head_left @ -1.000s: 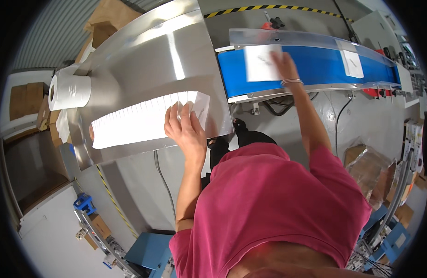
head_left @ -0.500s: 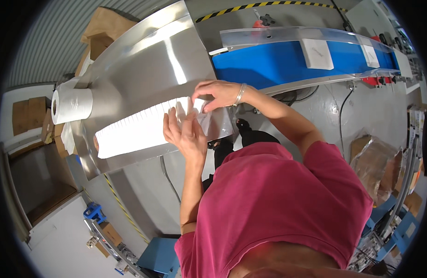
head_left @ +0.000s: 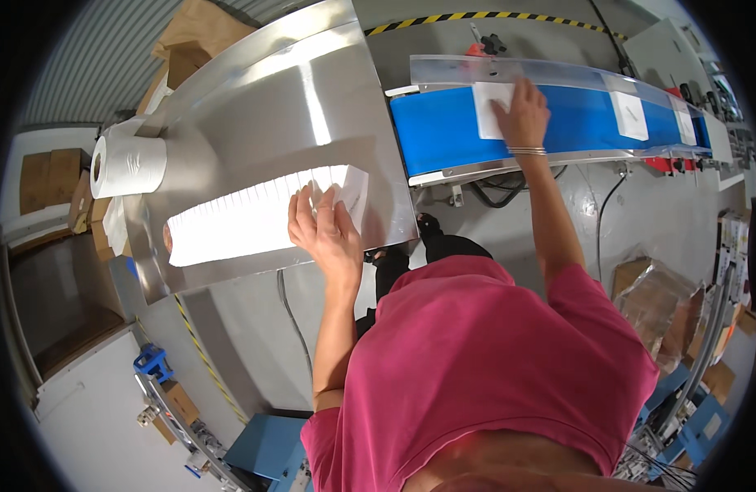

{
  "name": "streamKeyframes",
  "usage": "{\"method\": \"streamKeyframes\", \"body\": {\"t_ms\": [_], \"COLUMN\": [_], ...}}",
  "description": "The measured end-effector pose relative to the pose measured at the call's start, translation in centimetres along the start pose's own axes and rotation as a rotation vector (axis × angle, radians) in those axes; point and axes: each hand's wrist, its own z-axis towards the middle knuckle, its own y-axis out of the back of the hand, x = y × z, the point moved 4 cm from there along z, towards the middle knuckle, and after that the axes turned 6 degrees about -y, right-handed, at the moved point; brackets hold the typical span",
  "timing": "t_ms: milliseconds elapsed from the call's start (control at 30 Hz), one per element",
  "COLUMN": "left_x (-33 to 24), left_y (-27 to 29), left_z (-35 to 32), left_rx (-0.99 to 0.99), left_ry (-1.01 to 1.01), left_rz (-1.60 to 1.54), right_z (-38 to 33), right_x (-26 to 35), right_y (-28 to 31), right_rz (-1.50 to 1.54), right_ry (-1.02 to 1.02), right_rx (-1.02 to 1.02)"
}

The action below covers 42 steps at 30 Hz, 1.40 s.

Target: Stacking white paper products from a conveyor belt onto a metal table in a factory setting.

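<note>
My left hand (head_left: 327,234) lies flat, fingers spread, on the right end of the long row of white paper sheets (head_left: 259,215) fanned across the curved stainless-steel table (head_left: 312,107), gripping nothing. My right hand (head_left: 524,115) reaches out at one o'clock, palm down and open, pressing a single white sheet (head_left: 488,111) onto the blue conveyor belt (head_left: 443,131). To do this well, I should set that sheet square to the belt and keep the row pinned. A white paper roll (head_left: 128,166) sits at nine o'clock; grey floor lies below, with cardboard boxes (head_left: 193,37) around it.
</note>
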Motion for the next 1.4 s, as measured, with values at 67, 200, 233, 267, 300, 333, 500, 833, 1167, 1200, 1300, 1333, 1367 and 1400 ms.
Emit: {"method": "streamKeyframes", "body": {"t_ms": [67,200,233,267,300,333,500,833,1167,1200,1300,1333,1367,1400], "left_x": [-0.2,-0.5,-0.9,-0.9,-1.0,-1.0,1.2,0.9,-0.1,-0.1,1.6,1.8,1.7,1.6], "left_y": [0.1,0.3,0.5,0.5,0.4,0.4,0.5,0.5,1.4,1.4,0.7,0.5,0.4,0.4], "left_z": [0.1,0.2,0.5,0.5,0.6,0.6,-0.1,0.4,1.1,1.2,0.6,0.7,0.7,0.8], "left_rx": [0.005,0.076,0.080,0.100,0.121,0.119,0.023,-0.001,0.130,0.124,0.094,0.089,0.090,0.085], "left_ry": [-0.007,-0.050,-0.064,-0.079,-0.094,-0.094,-0.009,-0.002,-0.053,-0.027,-0.012,-0.009,-0.009,-0.009], "left_rz": [-0.007,-0.032,-0.033,-0.035,-0.039,-0.038,0.065,0.015,-0.076,-0.071,-0.008,0.021,0.017,0.022], "right_z": [-0.9,-5.6,-6.0,-6.6,-7.0,-7.2,-6.2,-0.2,-7.6,-7.7,-7.3,-7.4,-7.4,-7.5], "right_x": [3.6,14.2,15.7,16.5,16.3,16.5,11.2,1.0,17.6,17.0,15.1,14.7,14.3,13.8], "right_y": [-0.9,0.8,0.7,0.3,-0.5,-0.8,-3.2,-1.3,-1.7,-2.0,-1.6,-1.8,-2.3,-2.6], "right_rz": [0.570,0.974,1.010,1.042,1.042,1.012,1.032,0.227,0.960,0.959,1.021,1.018,0.967,0.916], "right_ry": [0.408,0.559,0.632,0.710,0.703,0.788,0.201,0.157,0.844,0.841,0.611,0.609,0.623,0.637], "right_rx": [0.233,1.054,1.089,1.128,1.122,1.042,1.120,0.034,1.014,1.011,1.137,1.137,1.122,1.107]}}
